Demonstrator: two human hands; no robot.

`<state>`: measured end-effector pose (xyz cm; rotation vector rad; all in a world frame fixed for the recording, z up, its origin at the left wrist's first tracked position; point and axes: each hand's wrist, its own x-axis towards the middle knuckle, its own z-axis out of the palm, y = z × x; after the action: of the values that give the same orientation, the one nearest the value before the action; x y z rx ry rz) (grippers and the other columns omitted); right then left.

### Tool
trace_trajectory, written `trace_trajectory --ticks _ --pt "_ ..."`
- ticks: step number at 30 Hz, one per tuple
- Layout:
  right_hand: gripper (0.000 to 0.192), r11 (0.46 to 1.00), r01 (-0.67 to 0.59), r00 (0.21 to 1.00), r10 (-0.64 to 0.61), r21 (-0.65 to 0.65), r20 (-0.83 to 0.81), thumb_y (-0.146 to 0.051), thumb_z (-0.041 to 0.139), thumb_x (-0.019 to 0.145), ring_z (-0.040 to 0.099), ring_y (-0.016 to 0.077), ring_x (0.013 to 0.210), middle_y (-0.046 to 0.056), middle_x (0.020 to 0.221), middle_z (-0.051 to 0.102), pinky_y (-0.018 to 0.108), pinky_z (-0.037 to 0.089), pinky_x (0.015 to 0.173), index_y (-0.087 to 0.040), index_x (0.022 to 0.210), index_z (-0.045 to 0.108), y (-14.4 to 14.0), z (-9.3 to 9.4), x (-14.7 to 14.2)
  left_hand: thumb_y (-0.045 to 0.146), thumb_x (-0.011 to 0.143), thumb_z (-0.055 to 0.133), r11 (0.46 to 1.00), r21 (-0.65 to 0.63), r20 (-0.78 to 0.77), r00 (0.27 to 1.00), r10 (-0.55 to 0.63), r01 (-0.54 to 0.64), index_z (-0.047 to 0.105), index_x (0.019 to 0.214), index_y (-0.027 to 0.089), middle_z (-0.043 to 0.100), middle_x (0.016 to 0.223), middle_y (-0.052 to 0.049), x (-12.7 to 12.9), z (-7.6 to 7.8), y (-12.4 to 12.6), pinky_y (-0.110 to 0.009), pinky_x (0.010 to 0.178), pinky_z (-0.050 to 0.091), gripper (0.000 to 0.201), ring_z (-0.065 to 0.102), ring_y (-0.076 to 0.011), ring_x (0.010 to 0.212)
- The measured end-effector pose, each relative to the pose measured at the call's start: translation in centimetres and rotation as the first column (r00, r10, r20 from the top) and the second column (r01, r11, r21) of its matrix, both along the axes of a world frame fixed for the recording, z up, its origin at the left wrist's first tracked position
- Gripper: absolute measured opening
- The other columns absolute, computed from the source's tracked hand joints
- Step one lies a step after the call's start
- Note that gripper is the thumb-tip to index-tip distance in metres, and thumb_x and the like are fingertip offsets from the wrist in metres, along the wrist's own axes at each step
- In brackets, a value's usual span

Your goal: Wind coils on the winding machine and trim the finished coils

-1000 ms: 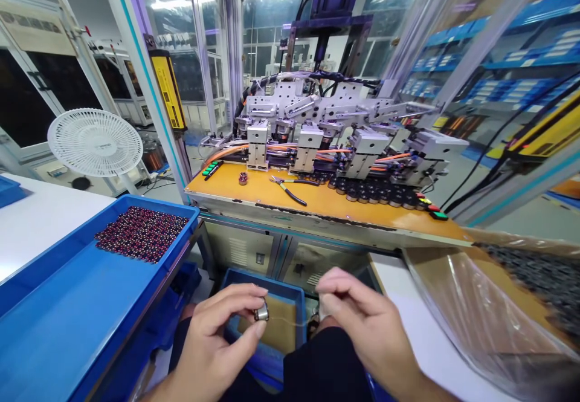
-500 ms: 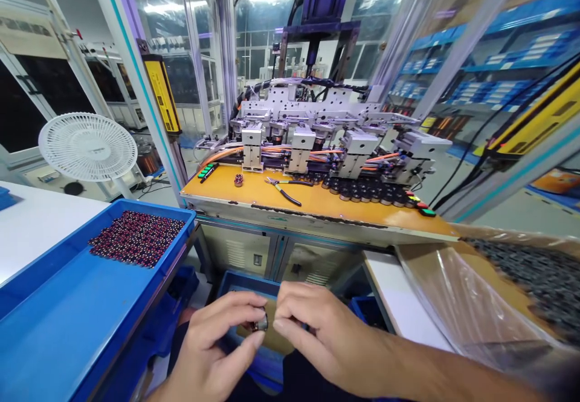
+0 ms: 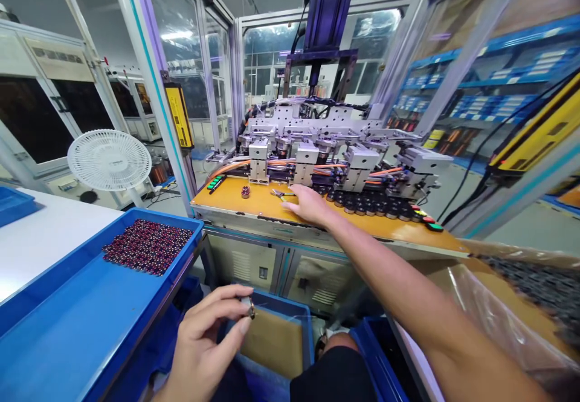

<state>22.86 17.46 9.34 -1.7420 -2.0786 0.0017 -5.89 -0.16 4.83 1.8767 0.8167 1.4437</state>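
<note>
The left hand point(image 3: 203, 344) stays low, over the small blue bin point(image 3: 276, 329) near the person's lap. Its thumb and fingers are closed on one small coil point(image 3: 249, 309), which is held up at the fingertips, I think so that the loose thin wire can hang free. The right hand point(image 3: 308, 204) is stretched far forward to the orange worktop point(image 3: 254, 205) of the machine point(image 3: 335, 148). It lies flat and mostly open, with the fingertips on the pliers point(image 3: 278, 194) (I cannot tell if it already grips them).

One more coil point(image 3: 245, 191) stands alone on the orange worktop, just left of the pliers. A row of dark coils point(image 3: 371, 204), too many to count, sits under the machine heads. The big blue tray point(image 3: 67, 323) on the left keeps a dense patch of finished coils point(image 3: 147, 246) in its far corner. There is one white fan point(image 3: 109, 160) behind it and one clear bag point(image 3: 502, 311) on the right.
</note>
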Motion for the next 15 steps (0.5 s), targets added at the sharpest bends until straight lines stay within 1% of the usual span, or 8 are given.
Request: trace_trajectory --ticks 1,3,5,8,10,12,14,15 --pt "0.034 1.000 0.011 0.999 -0.010 -0.010 0.035 -0.037 0.061 0.096 0.058 0.0258 0.114 0.010 0.129 0.057 0.049 0.049 0.097 -0.016 0.122 0.058 0.7 -0.5 -0.1 0.006 0.080 0.068 1.000 -0.010 0.013 1.000 0.015 -0.015 0.076 0.091 0.024 0.078 0.102 -0.009 -0.1 0.0 0.0 -0.025 0.073 0.062 0.023 0.075 -0.0206 0.091" --pt "0.034 0.999 0.027 0.995 -0.025 -0.024 0.092 -0.037 0.062 0.095 0.059 0.0251 0.111 0.010 0.126 0.059 0.048 0.051 0.095 -0.016 0.121 0.059 1.0 -1.4 -0.4 0.007 0.081 0.069 0.999 -0.030 0.031 0.998 0.045 -0.044 0.077 0.091 0.024 0.078 0.103 -0.010 -0.5 0.0 -0.2 -0.025 0.072 0.062 0.021 0.075 -0.0212 0.091" --pt "0.033 0.999 0.025 0.991 -0.022 -0.023 0.131 -0.038 0.059 0.097 0.060 0.0241 0.109 0.009 0.122 0.060 0.047 0.051 0.094 -0.015 0.120 0.059 0.6 -1.9 -0.5 0.008 0.081 0.069 0.996 -0.054 0.054 0.996 0.072 -0.069 0.077 0.090 0.022 0.077 0.103 -0.011 -0.8 -0.1 -0.3 -0.026 0.071 0.063 0.019 0.075 -0.0217 0.090" --pt "0.031 1.000 -0.014 0.986 0.017 -0.016 0.164 -0.041 0.053 0.100 0.061 0.0220 0.105 0.008 0.117 0.061 0.044 0.051 0.093 -0.015 0.115 0.061 -1.0 -2.2 -0.1 0.010 0.082 0.069 0.992 -0.090 0.100 0.990 0.099 -0.090 0.078 0.091 0.022 0.077 0.105 -0.011 -1.0 -0.1 -0.4 -0.028 0.070 0.063 0.018 0.074 -0.0225 0.092" --pt "0.030 0.999 -0.047 0.983 0.051 -0.026 0.175 -0.040 0.060 0.095 0.061 0.0224 0.101 0.008 0.112 0.062 0.044 0.051 0.091 -0.015 0.112 0.062 -2.4 -2.4 0.5 0.011 0.083 0.069 0.990 -0.111 0.124 0.987 0.104 -0.090 0.078 0.092 0.024 0.077 0.106 -0.010 -1.0 -0.1 -0.4 -0.027 0.069 0.063 0.019 0.074 -0.0225 0.093" --pt "0.031 0.997 -0.075 0.981 0.079 -0.029 0.175 -0.026 0.069 0.086 0.060 0.0258 0.099 0.012 0.107 0.062 0.046 0.050 0.091 -0.012 0.113 0.062 -4.4 -2.7 0.9 0.011 0.083 0.069 0.988 -0.126 0.143 0.984 0.103 -0.085 0.078 0.093 0.025 0.077 0.107 -0.009 -0.8 -0.1 -0.3 -0.027 0.068 0.063 0.019 0.073 -0.0224 0.095" --pt "0.044 0.994 -0.107 0.982 0.108 -0.017 0.152 -0.010 0.064 0.078 0.059 0.0292 0.100 0.017 0.108 0.060 0.047 0.050 0.091 -0.008 0.122 0.058 -7.3 -3.6 0.8 0.011 0.083 0.069 0.988 -0.131 0.154 0.983 0.099 -0.079 0.077 0.092 0.025 0.077 0.106 -0.008 -0.7 -0.2 -0.2 -0.026 0.069 0.063 0.019 0.073 -0.0218 0.095" --pt "0.052 0.992 -0.127 0.983 0.128 -0.012 0.132 -0.006 0.059 0.076 0.059 0.0291 0.100 0.018 0.110 0.059 0.045 0.051 0.090 -0.007 0.128 0.055 -9.0 -4.3 0.5 0.010 0.083 0.069 0.988 -0.132 0.156 0.983 0.096 -0.076 0.077 0.092 0.025 0.077 0.107 -0.008 -0.6 -0.2 -0.1 -0.025 0.070 0.062 0.019 0.073 -0.0212 0.095"
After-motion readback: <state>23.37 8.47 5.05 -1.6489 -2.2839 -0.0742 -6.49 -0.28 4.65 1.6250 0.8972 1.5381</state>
